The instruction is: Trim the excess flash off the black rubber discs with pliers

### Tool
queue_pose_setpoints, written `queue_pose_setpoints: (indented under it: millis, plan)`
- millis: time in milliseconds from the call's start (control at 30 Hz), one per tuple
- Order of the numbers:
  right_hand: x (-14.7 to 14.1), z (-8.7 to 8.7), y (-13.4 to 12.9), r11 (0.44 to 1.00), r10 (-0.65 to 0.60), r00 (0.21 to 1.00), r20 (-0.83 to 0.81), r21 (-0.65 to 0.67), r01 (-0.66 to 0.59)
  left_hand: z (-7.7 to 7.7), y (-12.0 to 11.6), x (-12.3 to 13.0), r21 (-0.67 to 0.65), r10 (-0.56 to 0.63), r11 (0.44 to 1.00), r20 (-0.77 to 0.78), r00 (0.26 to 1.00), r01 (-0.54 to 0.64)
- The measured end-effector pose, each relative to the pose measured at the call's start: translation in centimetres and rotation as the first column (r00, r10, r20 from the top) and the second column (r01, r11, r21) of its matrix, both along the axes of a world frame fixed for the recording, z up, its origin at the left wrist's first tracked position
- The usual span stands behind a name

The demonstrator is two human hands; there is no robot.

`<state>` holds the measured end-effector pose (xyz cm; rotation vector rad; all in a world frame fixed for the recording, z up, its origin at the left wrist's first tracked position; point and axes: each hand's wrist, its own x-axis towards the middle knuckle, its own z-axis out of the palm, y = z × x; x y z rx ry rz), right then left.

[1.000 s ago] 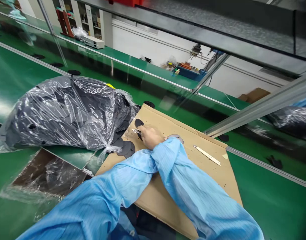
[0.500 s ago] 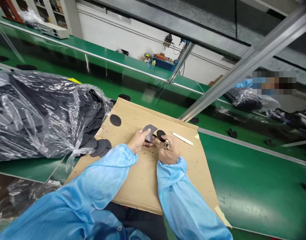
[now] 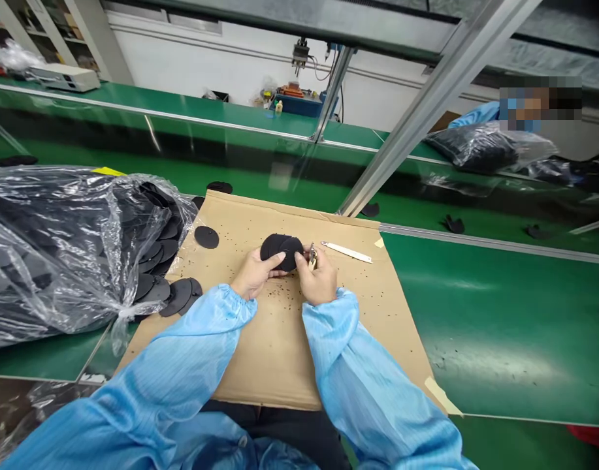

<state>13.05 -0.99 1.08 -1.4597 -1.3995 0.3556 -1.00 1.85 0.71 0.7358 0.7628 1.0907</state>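
Two bare hands meet over a cardboard sheet (image 3: 274, 359), and between them are two overlapping black discs (image 3: 280, 252), their joined outline lying long from side to side. The left hand (image 3: 254, 275) is half closed, pinching the discs between thumb and curled fingers. The right hand (image 3: 317, 279) is curled closed around one small metal tool (image 3: 311, 258), too small to name exactly, its tip pointing up and away just beside the discs; whether this hand also grips the discs cannot be told. One loose black disc (image 3: 206, 237) lies on the cardboard to the left, well apart from the hands, and at least two more discs (image 3: 179, 296) fan out at the sheet's left edge, against a clear plastic bag (image 3: 59, 254) packed with many similar discs. One pale flat strip (image 3: 347, 252) lies just right of the hands, slanting slightly down to the right. Many small black specks (image 3: 284, 294) dot the cardboard, which rests on a green bench (image 3: 500, 313).
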Motion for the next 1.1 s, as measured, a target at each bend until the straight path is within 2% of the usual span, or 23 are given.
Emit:
queue_pose_setpoints:
  millis: [67,233,400,567,733,900,1000,1100]
  plan:
    - [0.04,0.1,0.02,0.998,0.033,0.999,-0.015,-0.054,-0.034,-0.04,-0.17,0.0,0.006,-0.013,1.0,0.003,1.0,0.013]
    - [0.04,0.1,-0.04,0.996,0.085,0.996,0.0,-0.039,-0.084,-0.09,-0.32,0.07,0.019,0.01,1.0,0.035,0.999,-0.01]
    - [0.18,-0.11,-0.01,0.987,0.132,0.991,-0.035,-0.086,-0.135,-0.12,-0.19,-0.03,0.055,0.016,0.998,0.072,0.997,-0.02]
    - [0.09,0.01,0.15,0.967,0.208,0.94,-0.27,-0.089,-0.24,-0.36,-0.08,-0.38,0.153,-0.03,0.988,0.06,0.998,0.021]
    - [-0.22,0.06,0.29,0.971,0.163,0.885,-0.436,-0.087,-0.222,-0.14,-0.25,-0.46,0.167,-0.058,0.985,0.033,0.998,0.052]
    - [-0.39,0.61,0.19,0.959,0.142,0.772,-0.619,-0.108,-0.263,0.35,-0.43,-0.49,0.161,-0.105,0.982,0.038,0.994,0.097]
    - [-0.36,0.79,0.24,0.962,0.127,0.769,-0.627,-0.11,-0.249,0.45,-0.52,-0.47,0.159,-0.128,0.98,0.058,0.99,0.117]
    - [-0.35,0.61,0.29,0.967,0.13,0.809,-0.573,-0.105,-0.23,0.4,-0.5,-0.46,0.132,-0.109,0.986,0.083,0.991,0.098]
